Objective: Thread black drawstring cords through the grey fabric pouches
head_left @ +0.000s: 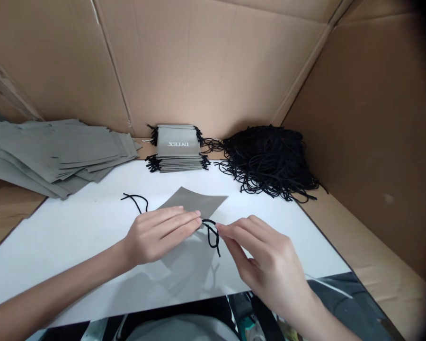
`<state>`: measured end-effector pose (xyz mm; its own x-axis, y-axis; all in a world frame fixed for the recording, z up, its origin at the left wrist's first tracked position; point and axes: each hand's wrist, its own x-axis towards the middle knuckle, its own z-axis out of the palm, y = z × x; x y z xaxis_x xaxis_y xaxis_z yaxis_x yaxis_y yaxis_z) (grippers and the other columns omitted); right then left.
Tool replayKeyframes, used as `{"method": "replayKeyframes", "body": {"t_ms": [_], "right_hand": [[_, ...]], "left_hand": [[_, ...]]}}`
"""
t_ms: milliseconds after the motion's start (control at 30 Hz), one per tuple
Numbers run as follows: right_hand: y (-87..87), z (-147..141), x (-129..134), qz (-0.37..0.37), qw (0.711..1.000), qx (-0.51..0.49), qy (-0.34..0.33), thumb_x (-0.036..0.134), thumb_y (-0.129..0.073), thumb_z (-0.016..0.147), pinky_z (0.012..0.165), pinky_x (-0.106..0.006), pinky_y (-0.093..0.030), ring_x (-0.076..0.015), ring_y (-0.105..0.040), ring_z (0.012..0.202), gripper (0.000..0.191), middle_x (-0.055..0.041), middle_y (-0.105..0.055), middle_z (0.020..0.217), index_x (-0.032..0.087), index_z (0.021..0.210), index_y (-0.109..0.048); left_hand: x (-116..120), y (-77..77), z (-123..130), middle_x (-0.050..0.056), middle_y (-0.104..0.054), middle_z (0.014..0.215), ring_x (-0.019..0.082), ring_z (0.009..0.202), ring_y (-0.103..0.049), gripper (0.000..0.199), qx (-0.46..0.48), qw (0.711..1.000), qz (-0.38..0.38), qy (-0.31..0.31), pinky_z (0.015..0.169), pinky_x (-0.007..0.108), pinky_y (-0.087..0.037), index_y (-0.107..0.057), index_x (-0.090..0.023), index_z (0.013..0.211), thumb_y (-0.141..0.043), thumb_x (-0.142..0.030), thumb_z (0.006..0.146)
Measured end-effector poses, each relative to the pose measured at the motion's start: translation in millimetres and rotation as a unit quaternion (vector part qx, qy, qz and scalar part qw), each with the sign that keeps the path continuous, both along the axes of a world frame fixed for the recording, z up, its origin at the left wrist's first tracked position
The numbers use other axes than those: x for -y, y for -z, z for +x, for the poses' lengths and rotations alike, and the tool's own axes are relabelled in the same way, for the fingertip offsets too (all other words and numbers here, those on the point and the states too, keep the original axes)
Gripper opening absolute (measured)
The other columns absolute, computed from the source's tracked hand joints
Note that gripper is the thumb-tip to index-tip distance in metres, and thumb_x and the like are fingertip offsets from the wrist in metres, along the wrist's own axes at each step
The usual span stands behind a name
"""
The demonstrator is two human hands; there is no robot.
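Note:
A grey fabric pouch (199, 201) lies at an angle on the white table. My left hand (159, 232) rests flat across its near part, fingers stretched out side by side, covering much of it. Black cord (213, 241) comes out by my left fingertips, forming a loop with a loose end. My right hand (266, 251) pinches this cord between thumb and index finger, just right of the pouch. Another black cord end (138, 196) sticks out beyond my left hand on the left.
Behind stands a stack of finished grey pouches (178, 147) with black cords. A pile of grey fabric pieces (60, 151) is at the left, a heap of black cords (270, 161) at the right. Cardboard walls (206, 61) enclose the white table (287, 227).

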<state>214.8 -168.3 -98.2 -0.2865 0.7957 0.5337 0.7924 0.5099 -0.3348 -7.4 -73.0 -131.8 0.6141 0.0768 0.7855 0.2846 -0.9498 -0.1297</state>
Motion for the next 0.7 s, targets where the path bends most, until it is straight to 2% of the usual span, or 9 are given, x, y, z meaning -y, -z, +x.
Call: {"method": "replayKeyframes", "body": {"t_ms": [133, 367, 533, 633, 700], "right_hand": [[5.9, -3, 0, 0.008, 1.0, 0.01, -0.008, 0.001, -0.051, 0.092, 0.053, -0.03, -0.042, -0.0181, -0.051, 0.065, 0.022, -0.0056, -0.064, 0.072, 0.012, 0.097, -0.069], [15.2, -1, -3, -0.008, 0.993, -0.11, -0.053, -0.001, -0.053, 0.091, 0.056, -0.028, -0.043, -0.0156, -0.053, 0.065, 0.024, -0.0026, -0.067, 0.075, 0.018, 0.098, -0.066], [25.8, -5, 0, 0.041, 0.998, -0.042, -0.033, -0.003, -0.052, 0.089, 0.055, -0.029, -0.044, -0.0168, -0.053, 0.066, 0.026, -0.006, -0.069, 0.079, 0.014, 0.102, -0.066], [29.0, -7, -1, 0.045, 0.998, -0.019, -0.036, -0.003, -0.052, 0.09, 0.056, -0.029, -0.045, -0.0172, -0.054, 0.067, 0.024, -0.0073, -0.069, 0.08, 0.013, 0.102, -0.066], [29.1, -8, -3, 0.045, 0.998, -0.04, -0.032, -0.002, -0.054, 0.09, 0.055, -0.028, -0.044, -0.0163, -0.053, 0.065, 0.022, -0.0051, -0.066, 0.075, 0.013, 0.1, -0.066]], "left_hand": [[1, 4.8, 0, 0.007, -0.077, 0.109, 0.017, 0.096, -0.074, 0.021, 0.001, 1.0, 0.019, 0.009, 0.093, 0.029, -0.062, -0.068, -0.012, 0.112, -0.062, -0.01, 0.092], [-1, 6.6, 2, 0.01, -0.078, 0.102, 0.017, 0.095, -0.074, 0.014, 0.004, 0.999, -0.026, 0.046, 0.09, 0.028, -0.063, -0.07, -0.008, 0.101, -0.059, -0.005, 0.092], [-5, 15.8, 4, 0.008, -0.078, 0.105, 0.017, 0.098, -0.074, 0.017, 0.013, 0.998, 0.0, 0.068, 0.093, 0.029, -0.063, -0.069, -0.011, 0.102, -0.053, -0.009, 0.096], [-4, 15.6, 6, 0.009, -0.077, 0.107, 0.018, 0.1, -0.073, 0.015, 0.002, 0.997, -0.02, 0.075, 0.094, 0.031, -0.062, -0.069, -0.01, 0.103, -0.057, -0.008, 0.094], [-4, 12.3, 7, 0.009, -0.077, 0.107, 0.019, 0.1, -0.073, 0.014, 0.003, 0.995, -0.04, 0.086, 0.094, 0.031, -0.062, -0.069, -0.009, 0.102, -0.058, -0.007, 0.093]]}}
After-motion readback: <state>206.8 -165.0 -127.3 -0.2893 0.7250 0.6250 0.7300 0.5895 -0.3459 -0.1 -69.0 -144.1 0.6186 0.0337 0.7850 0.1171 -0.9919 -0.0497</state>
